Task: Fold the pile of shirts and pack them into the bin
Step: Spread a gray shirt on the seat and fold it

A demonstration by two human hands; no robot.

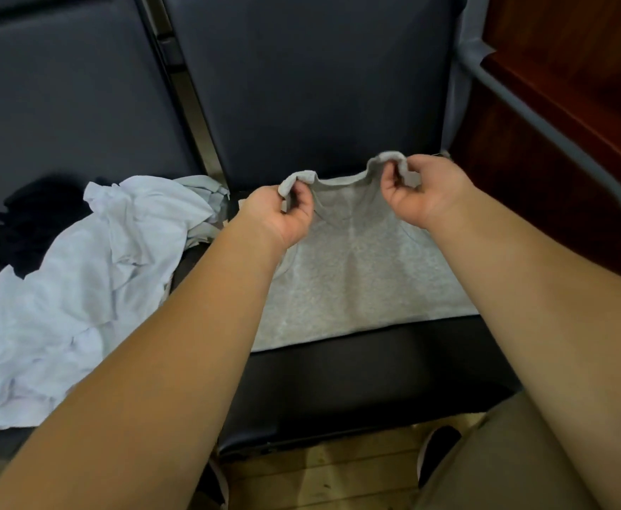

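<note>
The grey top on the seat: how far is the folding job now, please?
Done: nothing visible; no folded shirt and no bin are in view. In hand: the grey top lies spread flat on the dark seat, and the left hand and right hand each pinch one shoulder strap; no fold is made yet. Left: the crumpled pale shirts and a black garment beside them wait unfolded, then packing.

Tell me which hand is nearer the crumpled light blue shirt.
Left. The left hand pinches one shoulder strap of the grey top, just beside the edge of the light blue shirt; the right hand pinches the other strap, farther off across the neckline.
</note>
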